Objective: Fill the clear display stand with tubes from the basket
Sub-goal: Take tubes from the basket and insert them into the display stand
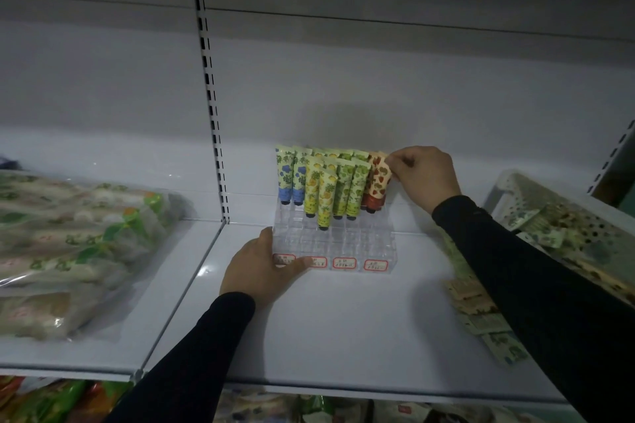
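Nearest, the left hand [264,268] lies at about 7 o'clock from the clear display stand [331,244], its grip loose, thumb and fingers touching the front corner to steady it on the shelf [309,326]. Farther back, at 2 o'clock, the right hand [424,175] pinches the top of a red strawberry tube [378,185] and is putting it in the back row. The tube stands nearly upright, long way up and down, cap down. Next, I think, it must slide straight down, then another comes from the basket [508,196] at 3 o'clock.

Long black sleeves [536,288] on both arms, ending at wrists; hands [261,268] bare.
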A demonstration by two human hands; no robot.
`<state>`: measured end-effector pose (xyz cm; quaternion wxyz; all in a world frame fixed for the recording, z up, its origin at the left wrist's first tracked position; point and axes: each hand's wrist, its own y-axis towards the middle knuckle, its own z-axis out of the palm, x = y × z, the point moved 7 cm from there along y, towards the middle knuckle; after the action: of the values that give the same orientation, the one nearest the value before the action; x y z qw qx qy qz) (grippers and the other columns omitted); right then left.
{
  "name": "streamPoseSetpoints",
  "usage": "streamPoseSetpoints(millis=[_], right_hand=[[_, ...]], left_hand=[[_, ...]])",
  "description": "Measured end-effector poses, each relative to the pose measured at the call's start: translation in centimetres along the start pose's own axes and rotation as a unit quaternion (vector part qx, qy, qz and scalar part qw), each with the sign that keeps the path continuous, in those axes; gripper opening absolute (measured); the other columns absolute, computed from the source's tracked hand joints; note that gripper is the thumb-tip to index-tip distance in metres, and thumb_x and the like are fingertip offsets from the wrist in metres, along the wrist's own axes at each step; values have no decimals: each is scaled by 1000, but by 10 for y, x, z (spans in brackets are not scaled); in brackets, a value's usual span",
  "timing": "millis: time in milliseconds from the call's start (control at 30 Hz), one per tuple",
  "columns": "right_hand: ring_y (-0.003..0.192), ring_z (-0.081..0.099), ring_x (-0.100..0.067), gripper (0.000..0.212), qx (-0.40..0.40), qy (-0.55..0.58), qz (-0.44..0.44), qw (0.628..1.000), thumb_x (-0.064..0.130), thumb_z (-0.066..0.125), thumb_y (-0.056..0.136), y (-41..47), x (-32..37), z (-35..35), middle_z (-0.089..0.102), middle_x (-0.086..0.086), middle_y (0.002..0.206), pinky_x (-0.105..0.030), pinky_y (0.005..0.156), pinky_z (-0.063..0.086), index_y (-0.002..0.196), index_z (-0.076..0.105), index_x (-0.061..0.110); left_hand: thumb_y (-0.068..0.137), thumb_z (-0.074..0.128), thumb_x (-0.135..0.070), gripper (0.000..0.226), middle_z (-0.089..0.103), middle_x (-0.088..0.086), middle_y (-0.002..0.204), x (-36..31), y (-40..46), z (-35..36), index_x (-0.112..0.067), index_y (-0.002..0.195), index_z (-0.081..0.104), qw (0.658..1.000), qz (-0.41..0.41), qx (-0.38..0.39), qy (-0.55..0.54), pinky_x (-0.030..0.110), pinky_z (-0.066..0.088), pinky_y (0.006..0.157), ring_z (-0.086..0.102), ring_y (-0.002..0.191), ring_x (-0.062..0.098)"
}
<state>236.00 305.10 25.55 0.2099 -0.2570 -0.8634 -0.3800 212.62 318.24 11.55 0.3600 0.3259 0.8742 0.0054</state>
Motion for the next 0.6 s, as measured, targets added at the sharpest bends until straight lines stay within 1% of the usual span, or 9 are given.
streamPoseSetpoints(millis=[100, 167, 233, 300, 367, 433, 600], right_hand=[[81, 57, -8, 23, 1, -6, -4, 1000, 23, 57, 96, 1, 2, 5, 70, 2, 92, -9, 66, 33, 97, 75, 9], [81, 58, -11, 23, 8, -6, -10, 1000, 23, 57, 96, 1, 3, 9, 72, -2, 94, -10, 63, 34, 97, 75, 9], [78, 59, -13, 23, 12, -10, -16, 1000, 22, 57, 96, 0, 4, 14, 72, -4, 91, -10, 61, 33, 94, 75, 8], [78, 60, -14, 23, 17, -25, -20, 999, 23, 58, 96, 0, 5, 18, 72, -4, 89, -13, 67, 34, 93, 75, 8], [79, 61, -15, 23, 19, -25, -18, 999, 24, 59, 95, -1, 5, 19, 72, -4, 88, -17, 72, 37, 93, 75, 9], [79, 59, -13, 22, 20, -13, -11, 1000, 25, 60, 94, -1, 4, 18, 73, -4, 92, -17, 74, 38, 94, 75, 9], [81, 58, -8, 24, 18, 9, 14, 1000, 30, 65, 91, -1, 0, 19, 72, -1, 101, -14, 75, 39, 101, 75, 10]], left_hand=[[76, 63, -69, 77, 60, -3, 122, -1, 0, 0, -21, 131, 43, 1000, 1, -1, 3, 23, 35, 75, 55, 102, 12], [77, 64, -67, 75, 59, -3, 122, -2, 0, 0, -21, 132, 42, 1000, 4, -2, 6, 22, 35, 76, 50, 96, 8], [77, 64, -67, 76, 59, -3, 124, -2, 0, 0, -21, 133, 42, 1000, 4, -1, 4, 22, 35, 76, 52, 100, 11], [77, 63, -68, 77, 59, -2, 124, -1, 0, 1, -21, 134, 41, 1000, 2, 2, 2, 23, 35, 77, 54, 107, 15], [76, 63, -68, 76, 59, -2, 124, 0, 0, 1, -22, 132, 41, 1000, -1, 2, 4, 23, 35, 77, 54, 106, 14], [76, 63, -69, 75, 59, -1, 124, 1, 1, 1, -22, 131, 42, 1000, -2, 4, 6, 23, 35, 77, 53, 103, 13], [76, 62, -70, 78, 58, 0, 127, -1, 1, 2, -21, 134, 41, 1000, -1, 8, 9, 23, 36, 78, 54, 112, 18]])
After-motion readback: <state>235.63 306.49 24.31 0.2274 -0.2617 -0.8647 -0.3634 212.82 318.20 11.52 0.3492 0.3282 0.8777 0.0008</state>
